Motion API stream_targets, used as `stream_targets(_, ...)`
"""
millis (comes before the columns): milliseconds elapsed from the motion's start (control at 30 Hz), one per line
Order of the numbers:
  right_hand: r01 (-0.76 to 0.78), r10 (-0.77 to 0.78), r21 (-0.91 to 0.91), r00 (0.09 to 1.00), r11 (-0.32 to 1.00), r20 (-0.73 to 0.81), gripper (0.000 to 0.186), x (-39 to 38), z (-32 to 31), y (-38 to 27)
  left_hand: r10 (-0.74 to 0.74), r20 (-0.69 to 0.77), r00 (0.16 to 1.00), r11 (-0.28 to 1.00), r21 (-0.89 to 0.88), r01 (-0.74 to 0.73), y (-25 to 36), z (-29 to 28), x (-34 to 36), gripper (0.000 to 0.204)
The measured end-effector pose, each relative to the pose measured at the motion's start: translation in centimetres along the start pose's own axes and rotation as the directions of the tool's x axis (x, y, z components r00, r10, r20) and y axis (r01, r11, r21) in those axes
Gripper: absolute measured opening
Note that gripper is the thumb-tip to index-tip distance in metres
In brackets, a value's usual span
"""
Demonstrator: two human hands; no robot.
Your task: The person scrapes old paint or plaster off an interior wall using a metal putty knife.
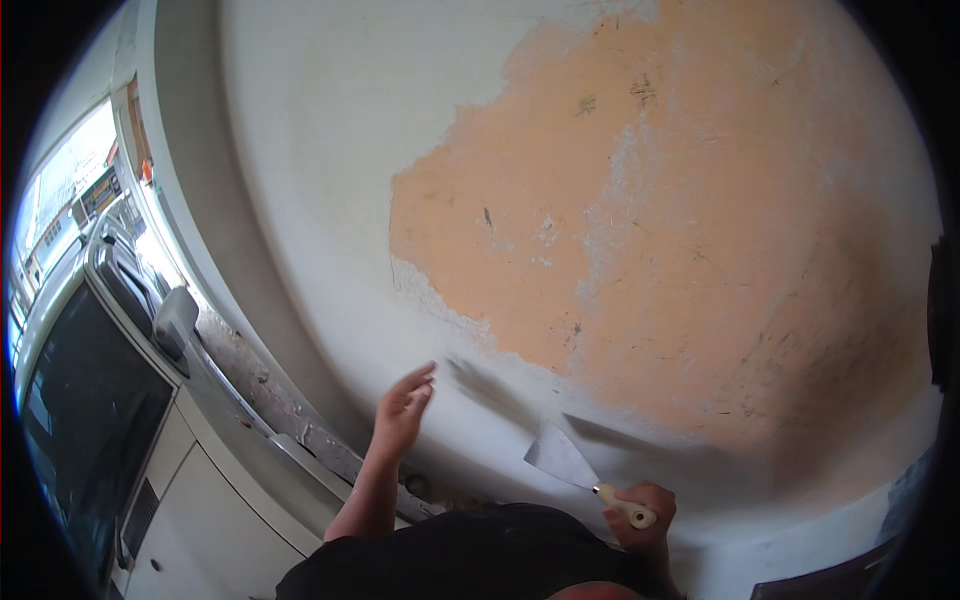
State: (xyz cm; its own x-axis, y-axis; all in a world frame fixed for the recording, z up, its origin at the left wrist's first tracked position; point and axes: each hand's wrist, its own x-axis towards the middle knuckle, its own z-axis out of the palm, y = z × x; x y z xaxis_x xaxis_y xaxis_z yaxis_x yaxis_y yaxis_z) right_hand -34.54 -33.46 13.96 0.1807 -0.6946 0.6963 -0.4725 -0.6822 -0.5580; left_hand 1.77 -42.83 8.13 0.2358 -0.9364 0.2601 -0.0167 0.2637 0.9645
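Note:
In my right hand (648, 510) is a wide scraper (562, 458) with a flat metal blade and a pale handle, gripped at the handle. The blade points up and to the left, in front of the white lower part of the wall (320, 200). My left hand (405, 402) is raised to the left of it, empty, fingers apart and bent a little near the wall. Above both hands a large patch of bare orange surface (500, 220) shows, with ragged white edges, pale streaks and dark scuffs. Shadows of the left hand and the scraper fall on the wall.
At the left stands a white vehicle (215, 480) with a dark window and a side mirror (177, 320). A ledge with rubble (270, 385) runs between it and the wall. Bright daylight enters at the upper left. A dark object (830, 578) sits at the lower right.

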Motion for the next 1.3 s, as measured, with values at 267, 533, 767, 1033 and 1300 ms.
stream_targets(267,0.026,-0.046,0.169,0.992,0.985,0.118,0.032,0.5,-0.9,1.7,0.602,0.401,0.691,0.647,0.262,-0.716,6.9,4.9,0.5,0.048)
stream_targets(533,-0.086,0.081,0.085,0.995,0.993,0.058,0.035,-1.9,-2.3,1.5,0.571,0.818,0.073,-0.499,0.416,-0.761,24.7,10.9,11.0,0.086)
stream_targets(767,-0.126,0.133,0.103,0.989,0.987,-0.065,0.036,-6.2,-3.5,0.6,0.850,-0.150,0.506,0.425,0.764,-0.487,22.4,1.5,20.1,0.073)
stream_targets(1033,-0.274,0.284,0.076,0.925,0.959,-0.252,0.063,-16.6,-7.5,4.8,0.446,-0.330,0.832,0.856,0.429,-0.288,1.8,3.6,6.8,0.078)
stream_targets(1300,-0.210,0.202,0.008,0.930,0.978,-0.308,0.039,-16.6,-12.2,4.8,0.867,-0.087,0.491,0.463,0.505,-0.728,11.1,12.2,8.0,0.103)
